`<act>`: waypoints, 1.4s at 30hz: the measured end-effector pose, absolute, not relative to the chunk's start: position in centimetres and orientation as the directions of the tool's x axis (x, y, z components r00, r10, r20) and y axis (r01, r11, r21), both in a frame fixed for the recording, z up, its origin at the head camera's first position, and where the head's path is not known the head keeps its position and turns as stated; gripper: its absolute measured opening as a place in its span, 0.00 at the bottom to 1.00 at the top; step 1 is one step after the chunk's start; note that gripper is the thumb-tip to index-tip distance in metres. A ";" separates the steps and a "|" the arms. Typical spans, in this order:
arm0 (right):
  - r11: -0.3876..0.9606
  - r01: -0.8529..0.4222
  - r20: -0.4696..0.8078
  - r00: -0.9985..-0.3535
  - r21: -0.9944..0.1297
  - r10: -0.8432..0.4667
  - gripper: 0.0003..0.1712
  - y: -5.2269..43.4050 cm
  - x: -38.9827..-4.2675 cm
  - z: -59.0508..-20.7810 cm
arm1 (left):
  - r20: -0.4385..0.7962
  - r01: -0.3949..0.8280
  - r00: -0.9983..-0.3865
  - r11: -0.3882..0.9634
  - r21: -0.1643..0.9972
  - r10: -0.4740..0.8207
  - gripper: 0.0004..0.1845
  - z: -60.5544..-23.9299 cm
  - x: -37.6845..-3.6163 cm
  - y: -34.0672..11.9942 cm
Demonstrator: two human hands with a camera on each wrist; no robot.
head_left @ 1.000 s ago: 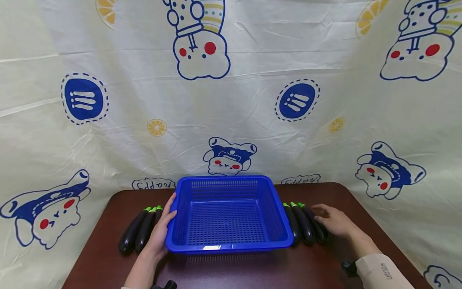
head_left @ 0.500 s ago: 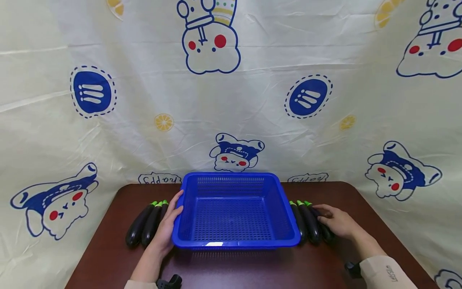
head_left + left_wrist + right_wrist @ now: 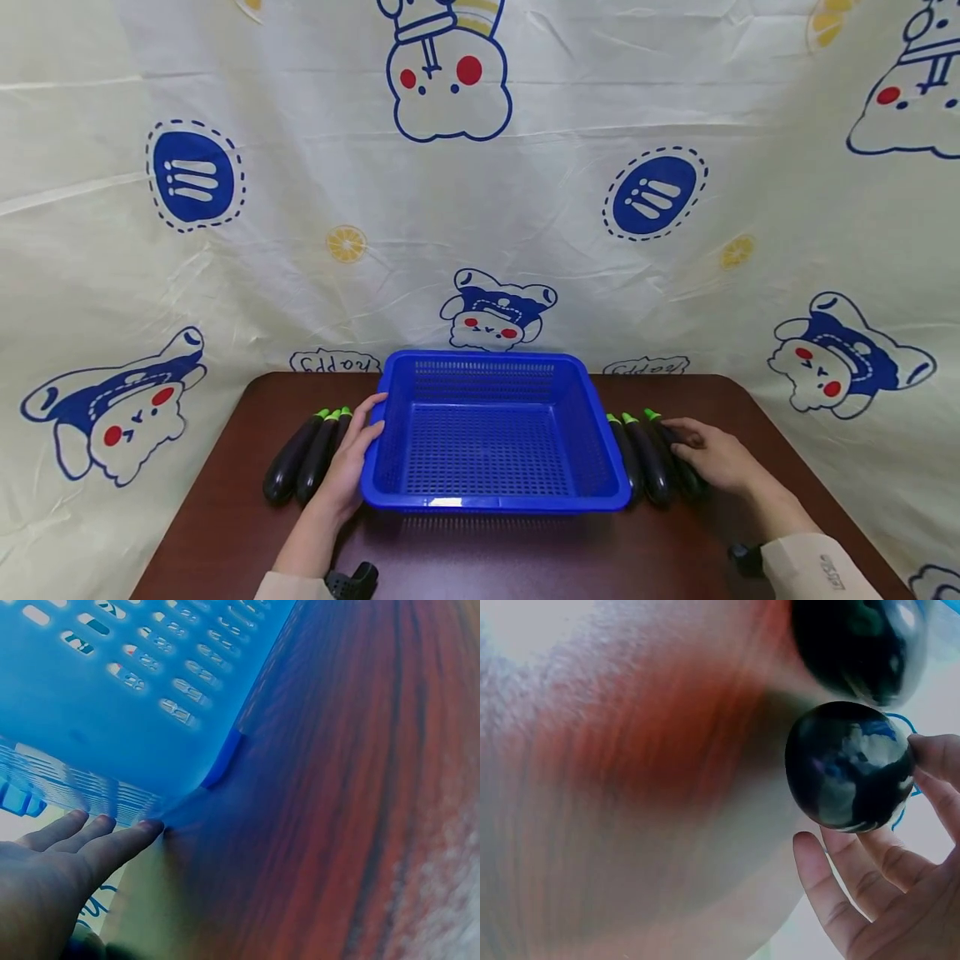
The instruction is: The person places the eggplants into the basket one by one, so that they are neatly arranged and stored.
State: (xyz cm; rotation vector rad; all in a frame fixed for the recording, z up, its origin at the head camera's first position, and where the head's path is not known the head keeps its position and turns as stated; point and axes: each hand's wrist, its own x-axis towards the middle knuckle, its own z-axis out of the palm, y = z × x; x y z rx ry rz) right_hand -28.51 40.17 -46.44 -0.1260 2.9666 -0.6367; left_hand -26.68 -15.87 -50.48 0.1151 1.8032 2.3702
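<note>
I see a blue perforated basket [image 3: 491,437] sitting at the lower centre of the head view on a dark reddish-brown bench [image 3: 525,550].

My left hand [image 3: 348,467] lies flat against the basket's left wall, fingers [image 3: 112,844] straight and gripping nothing. It partly covers the innermost of three dark eggplants [image 3: 300,458] lying side by side just left of the basket, green stems pointing away from me.

My right hand [image 3: 712,457], at lower right, rests on the outermost eggplant [image 3: 678,462] of a second row of three [image 3: 648,458] just right of the basket. In the right wrist view the fingers [image 3: 877,862] curl around that eggplant's glossy rounded end [image 3: 847,765], though how firmly they grip is hard to judge, since the thumb is cut off at the frame edge.

Both wrist views are blurred and very close: the left shows only basket mesh and bench grain, the right only two eggplant ends. The right sleeve [image 3: 813,567] is cut off at the bottom edge.

Behind the bench hangs a creased cream cloth [image 3: 300,208] printed with blue cartoon figures and lemon slices, filling the whole upper frame.
</note>
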 end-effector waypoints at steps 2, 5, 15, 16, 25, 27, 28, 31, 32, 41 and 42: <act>0.909 -0.068 -0.067 -0.992 -0.410 -0.105 0.26 40.1 -28.4 -46.1 | -0.035 -0.079 -0.984 -0.253 0.964 0.173 0.25 -50.4 -26.6 -15.9; 0.909 -0.074 -0.051 -0.993 -0.410 -0.104 0.26 39.8 -28.2 -45.5 | -0.035 -0.078 -0.984 -0.242 0.967 0.174 0.25 -50.4 -26.6 -15.8; 0.894 -0.147 0.018 -0.988 -0.422 -0.154 0.24 37.2 -27.9 -43.3 | -0.036 -0.080 -0.984 -0.244 0.966 0.177 0.26 -50.6 -26.3 -15.7; 0.895 -0.147 0.018 -0.988 -0.421 -0.154 0.25 36.9 -27.9 -43.0 | -0.033 -0.077 -0.983 -0.241 0.967 0.183 0.26 -50.6 -26.3 -15.7; 0.875 -0.184 0.035 -0.981 -0.449 -0.189 0.25 34.2 -28.3 -40.9 | -0.030 -0.075 -0.981 -0.236 0.969 0.190 0.26 -50.2 -26.4 -15.9; 0.872 -0.183 0.033 -0.981 -0.454 -0.189 0.25 33.9 -28.4 -40.6 | -0.030 -0.075 -0.981 -0.232 0.970 0.193 0.26 -50.2 -26.4 -15.9; 0.872 -0.182 0.034 -0.982 -0.455 -0.187 0.25 33.7 -28.4 -40.4 | -0.029 -0.075 -0.981 -0.231 0.970 0.194 0.26 -50.1 -26.4 -15.9; 0.874 -0.176 0.031 -0.983 -0.454 -0.182 0.25 33.2 -28.6 -39.9 | -0.027 -0.071 -0.981 -0.229 0.971 0.190 0.26 -50.1 -26.4 -16.0; 0.875 -0.176 0.034 -0.983 -0.451 -0.180 0.25 33.0 -28.7 -39.7 | -0.027 -0.071 -0.981 -0.230 0.971 0.190 0.26 -50.1 -26.4 -15.9; 0.873 -0.202 0.060 -0.979 -0.443 -0.196 0.26 30.9 -28.3 -37.6 | -0.038 -0.079 -0.982 -0.217 0.973 0.184 0.26 -50.2 -26.4 -15.9; 0.872 -0.206 0.063 -0.978 -0.444 -0.199 0.25 30.6 -28.2 -37.4 | -0.038 -0.078 -0.982 -0.217 0.973 0.184 0.26 -50.2 -26.4 -15.8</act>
